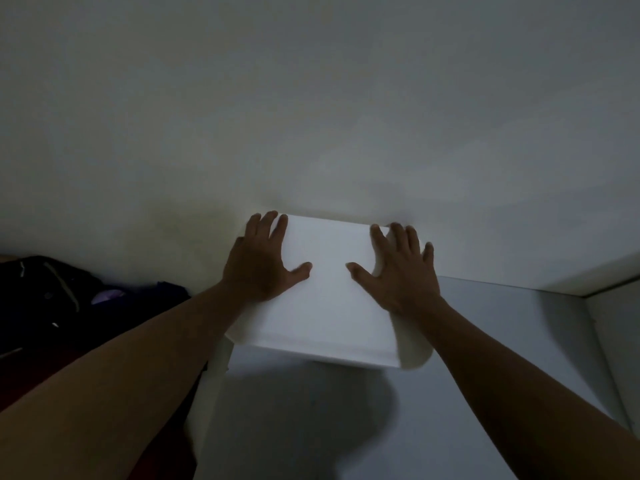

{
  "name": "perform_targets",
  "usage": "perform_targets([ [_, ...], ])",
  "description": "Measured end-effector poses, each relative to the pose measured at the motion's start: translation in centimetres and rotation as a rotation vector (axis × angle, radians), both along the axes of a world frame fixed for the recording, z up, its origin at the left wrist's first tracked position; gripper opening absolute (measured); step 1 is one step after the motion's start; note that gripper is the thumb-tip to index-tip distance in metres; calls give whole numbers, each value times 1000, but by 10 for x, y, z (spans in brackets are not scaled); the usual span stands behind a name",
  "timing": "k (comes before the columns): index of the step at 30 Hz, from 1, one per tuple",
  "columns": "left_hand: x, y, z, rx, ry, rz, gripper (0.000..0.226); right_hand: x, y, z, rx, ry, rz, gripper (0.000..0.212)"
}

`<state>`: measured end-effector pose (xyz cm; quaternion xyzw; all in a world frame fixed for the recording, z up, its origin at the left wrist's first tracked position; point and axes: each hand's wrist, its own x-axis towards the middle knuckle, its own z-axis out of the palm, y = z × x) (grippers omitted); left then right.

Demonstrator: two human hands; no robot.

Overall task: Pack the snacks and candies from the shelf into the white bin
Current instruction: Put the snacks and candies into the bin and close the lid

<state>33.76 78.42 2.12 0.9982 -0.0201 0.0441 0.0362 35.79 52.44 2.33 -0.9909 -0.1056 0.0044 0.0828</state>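
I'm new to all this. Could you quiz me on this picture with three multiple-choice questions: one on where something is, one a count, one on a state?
1. Where is the dark bag relative to the white bin?
A. on top of it
B. to its left
C. to its right

2. How many hands touch the bin?
A. none
B. one
C. two

3. How do the fingers lie?
A. straight, flat on the bin
B. curled into fists
C. pinching a candy

Answers: B, the bag sits at the view's left edge. C, the left hand and right hand both rest on it. A, all fingers lie straight on its top face.
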Motion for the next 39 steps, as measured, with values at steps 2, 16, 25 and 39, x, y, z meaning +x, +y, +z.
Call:
perform_targets([
  [2, 1, -3, 1, -6, -2, 19, 103, -2, 0, -1, 6, 1, 0, 89],
  [16, -52, -37, -11, 34, 58, -25, 97, -15, -1, -1, 41, 7, -45, 87],
  [25, -73, -51, -7, -35, 74, 52, 101, -26, 0, 1, 11, -62, -29, 60],
  [39, -73, -50, -14, -33, 1, 40, 94, -116, 13, -9, 79, 6, -64, 64],
])
